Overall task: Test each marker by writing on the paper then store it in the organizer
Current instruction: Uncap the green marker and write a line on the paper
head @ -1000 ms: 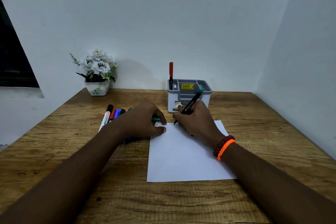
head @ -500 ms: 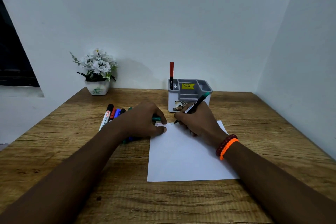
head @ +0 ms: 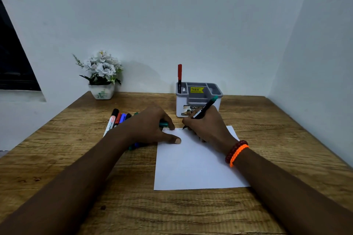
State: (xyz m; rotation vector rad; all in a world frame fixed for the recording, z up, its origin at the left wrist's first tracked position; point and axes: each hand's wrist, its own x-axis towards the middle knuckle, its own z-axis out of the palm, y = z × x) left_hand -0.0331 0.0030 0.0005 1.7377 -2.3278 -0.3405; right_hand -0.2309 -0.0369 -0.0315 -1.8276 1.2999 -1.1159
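The slim black marker with a teal end cap (head: 204,109) is held in the right hand (head: 207,127), fingers curled round its barrel in a writing grip. It slants up and to the right, and its tip meets the white sheet of paper (head: 193,168) at the sheet's far edge. Faint zigzag marks (head: 169,129) run along that edge just left of the tip; their colour is too pale to judge.

The left hand (head: 150,127) rests at the sheet's far left corner, thumb laid flat on the paper and fingers curled round a short teal cap (head: 163,124).

The paper lies flat on the wooden table (head: 267,129), between the two forearms. A dark red bead bracelet (head: 234,150) and an orange braided band (head: 239,153) sit side by side on the right wrist.

Left of the paper, partly under the left hand, lies a cluster of markers (head: 119,118): one white-barrelled with a black cap, the rest with red, blue and dark caps. The exact count is hidden.

The grey and white plastic organizer (head: 198,99) stands beyond the paper, near the wall, bearing a yellow price sticker. One red-capped marker (head: 179,77) stands upright in its left rear compartment.

A white pot of white artificial flowers (head: 101,76) stands at the far left of the table against the wall.
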